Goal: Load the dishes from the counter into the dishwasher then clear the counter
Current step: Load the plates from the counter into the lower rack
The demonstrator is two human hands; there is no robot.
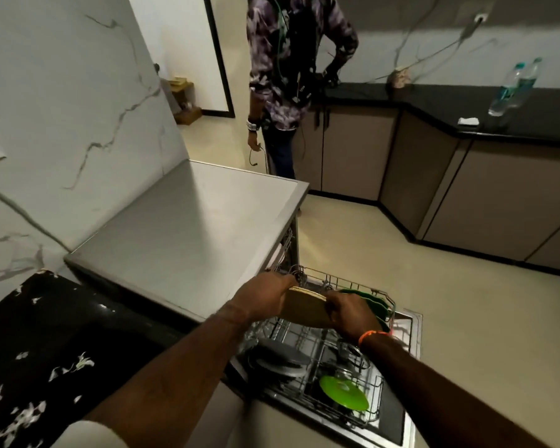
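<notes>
Both hands gripping brown plate (304,307) lower centre: left hand (265,297) on far-left edge, right hand (349,313) on near-right edge. Held on edge, directly over dishwasher rack (353,287).

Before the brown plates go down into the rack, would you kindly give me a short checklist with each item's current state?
1. Left hand grips the brown plates: ok.
2. Right hand grips their other side: ok.
3. Plates over the pulled-out rack: ok.
4. Free slot beneath the plates: cannot tell, hands hide it.
5. Dark green plates apart from the brown ones: cannot tell.
6. Light green plate out of the way: ok.
</notes>
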